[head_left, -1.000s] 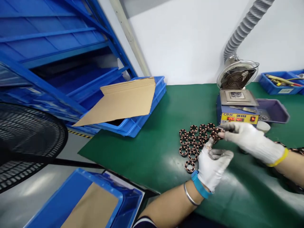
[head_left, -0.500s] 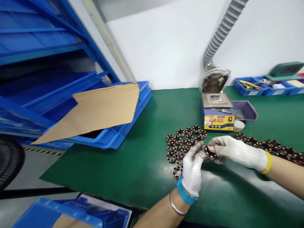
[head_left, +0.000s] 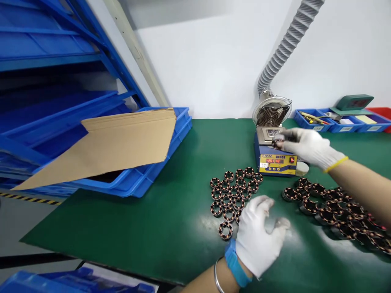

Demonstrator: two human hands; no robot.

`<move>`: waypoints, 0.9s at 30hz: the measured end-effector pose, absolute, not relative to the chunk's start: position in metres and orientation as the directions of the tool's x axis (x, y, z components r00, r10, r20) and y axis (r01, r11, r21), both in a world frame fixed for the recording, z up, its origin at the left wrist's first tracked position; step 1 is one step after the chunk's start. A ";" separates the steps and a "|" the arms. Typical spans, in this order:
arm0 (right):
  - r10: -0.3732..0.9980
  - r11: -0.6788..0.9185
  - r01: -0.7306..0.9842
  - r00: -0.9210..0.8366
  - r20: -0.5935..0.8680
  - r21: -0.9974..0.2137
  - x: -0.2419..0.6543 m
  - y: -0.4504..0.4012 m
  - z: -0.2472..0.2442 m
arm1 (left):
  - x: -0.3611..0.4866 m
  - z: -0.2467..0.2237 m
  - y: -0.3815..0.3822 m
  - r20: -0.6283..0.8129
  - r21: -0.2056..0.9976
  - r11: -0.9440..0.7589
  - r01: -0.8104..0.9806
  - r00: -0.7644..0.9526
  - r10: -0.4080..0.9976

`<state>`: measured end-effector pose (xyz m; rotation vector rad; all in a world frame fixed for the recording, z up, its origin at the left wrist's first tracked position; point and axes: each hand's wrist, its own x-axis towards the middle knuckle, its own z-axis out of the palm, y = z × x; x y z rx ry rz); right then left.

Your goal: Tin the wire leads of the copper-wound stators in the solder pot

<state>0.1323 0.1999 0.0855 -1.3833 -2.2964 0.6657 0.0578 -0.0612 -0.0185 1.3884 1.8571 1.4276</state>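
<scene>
My right hand [head_left: 308, 147], in a white glove with a yellow cuff, pinches a small ring-shaped motor stator [head_left: 277, 142] with copper windings. It holds the stator over the front of the metal top of a blue and yellow solder pot [head_left: 276, 163] with a red digital display. Gloved in white with a blue cuff, my left hand [head_left: 259, 236] is spread above the green table with nothing in it. Left of that hand lies a cluster of several stators [head_left: 233, 191], one partly hidden by the hand. Another group of stators [head_left: 334, 208] lies below my right forearm.
A round fume hood [head_left: 271, 114] on a grey flexible hose [head_left: 287, 44] stands behind the solder pot. Small blue bins [head_left: 313, 124] with tools line the wall at right. At left, a cardboard sheet [head_left: 128, 142] leans on a blue crate [head_left: 180, 132] beside blue racks.
My two hands were together around a stator in front of the solder pot. My right hand has carried it up to the pot's top, while my left hand has let go and spread its fingers.
</scene>
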 end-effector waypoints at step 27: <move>0.898 0.439 0.876 -0.419 0.134 -0.202 0.095 0.277 0.084 | 0.065 -0.027 -0.062 0.154 0.377 0.199 0.905 -0.273 0.950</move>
